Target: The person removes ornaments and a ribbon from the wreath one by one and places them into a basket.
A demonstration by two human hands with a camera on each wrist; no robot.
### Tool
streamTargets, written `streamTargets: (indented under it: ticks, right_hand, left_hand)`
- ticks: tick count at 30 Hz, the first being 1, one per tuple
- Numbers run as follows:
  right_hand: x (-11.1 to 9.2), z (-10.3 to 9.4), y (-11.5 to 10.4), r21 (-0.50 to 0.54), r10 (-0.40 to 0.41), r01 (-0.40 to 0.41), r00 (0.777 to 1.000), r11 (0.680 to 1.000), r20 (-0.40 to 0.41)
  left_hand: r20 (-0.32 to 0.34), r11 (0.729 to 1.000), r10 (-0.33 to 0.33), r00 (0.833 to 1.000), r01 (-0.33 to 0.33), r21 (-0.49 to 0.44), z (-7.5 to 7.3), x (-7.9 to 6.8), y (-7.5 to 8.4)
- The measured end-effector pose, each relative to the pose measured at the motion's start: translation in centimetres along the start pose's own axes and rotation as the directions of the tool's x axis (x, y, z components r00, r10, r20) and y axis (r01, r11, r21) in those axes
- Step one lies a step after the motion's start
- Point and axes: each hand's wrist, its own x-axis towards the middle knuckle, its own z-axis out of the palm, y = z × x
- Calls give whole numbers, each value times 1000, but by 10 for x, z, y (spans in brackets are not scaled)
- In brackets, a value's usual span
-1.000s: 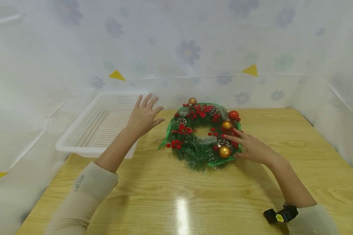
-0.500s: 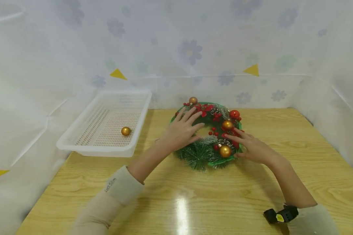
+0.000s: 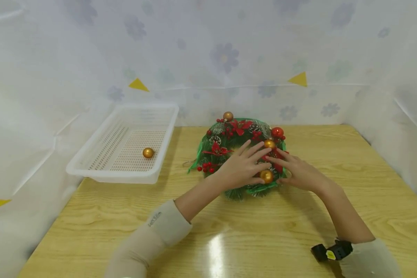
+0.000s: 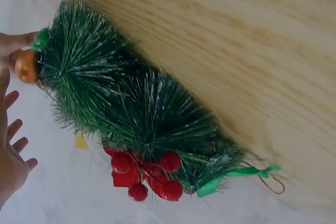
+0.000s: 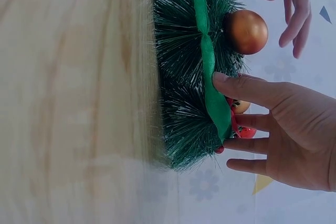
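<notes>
A green pine wreath [image 3: 234, 193] lies on the table, trimmed with red poinsettias, berries, pine cones, green ribbon and several baubles. My left hand [image 3: 241, 168] hovers over its near right part with spread fingers, beside a gold bauble [image 3: 266, 176]; the left wrist view shows this hand [image 4: 13, 153] apart from the berries. My right hand [image 3: 303, 174] rests at the wreath's right side. Its thumb touches the green ribbon [image 5: 210, 72] in the right wrist view, while the other fingers stretch out straight. Part of the wreath is hidden beneath my left hand.
On the left stands a white perforated plastic basket [image 3: 77, 168] with one gold bauble [image 3: 148, 153] inside. The wooden table [image 3: 264, 235] meets a white flowered sheet [image 3: 208, 38] at the back and sides.
My left hand has moved from above the basket rightward over the wreath to the gold bauble near my right hand. The basket's gold bauble, hidden at first, shows now. My right hand has stayed put.
</notes>
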Motion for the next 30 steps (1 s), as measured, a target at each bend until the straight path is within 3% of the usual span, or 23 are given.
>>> streamTargets:
  ticks: [5,13,30]
  right_hand:
    - [1,-1,0,0,9,-9,1000,1000,3]
    - [2,-1,-1,0,36,-36,999,999,19]
    - [1,-1,-3,-2,20,-20,1000,1000,0]
  left_hand:
    - [42,999,36,998,-37,23,4,7,8]
    - [121,997,21,992,-30,69,10,9,13]
    - [73,996,44,996,-50,78,6,10,7]
